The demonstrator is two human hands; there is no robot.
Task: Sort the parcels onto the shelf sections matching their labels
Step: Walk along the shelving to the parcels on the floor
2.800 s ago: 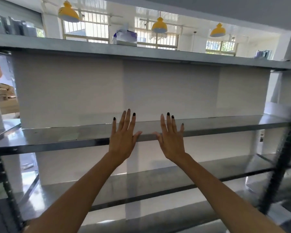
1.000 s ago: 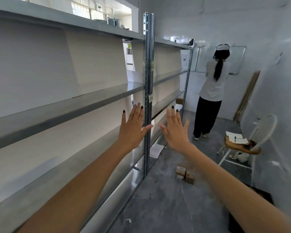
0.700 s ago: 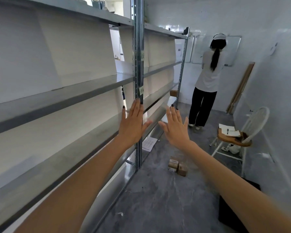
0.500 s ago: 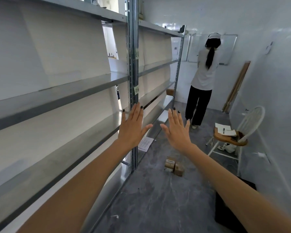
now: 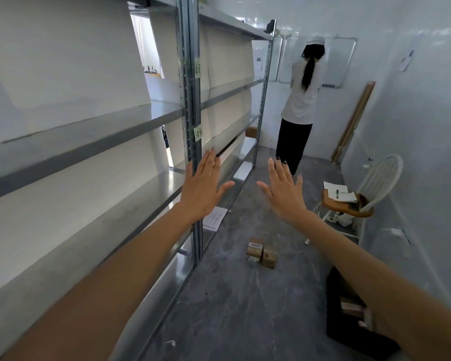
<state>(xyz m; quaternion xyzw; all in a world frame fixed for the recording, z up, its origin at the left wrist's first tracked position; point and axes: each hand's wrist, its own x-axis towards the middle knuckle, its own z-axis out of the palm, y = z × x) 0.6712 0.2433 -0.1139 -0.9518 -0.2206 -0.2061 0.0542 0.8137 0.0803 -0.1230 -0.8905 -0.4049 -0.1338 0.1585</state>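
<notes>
Parcels (image 5: pixel 261 252), small cardboard boxes, lie mid-floor off the shelf (image 5: pixel 89 136) front edge: likely light, stiff, best gripped by opposite sides; left hand (image 5: pixel 202 190), right hand (image 5: pixel 285 194) spread, empty.

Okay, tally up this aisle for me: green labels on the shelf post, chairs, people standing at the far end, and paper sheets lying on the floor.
Green labels on the shelf post: 2
Chairs: 1
People standing: 1
Paper sheets on the floor: 1
Total: 5
</notes>
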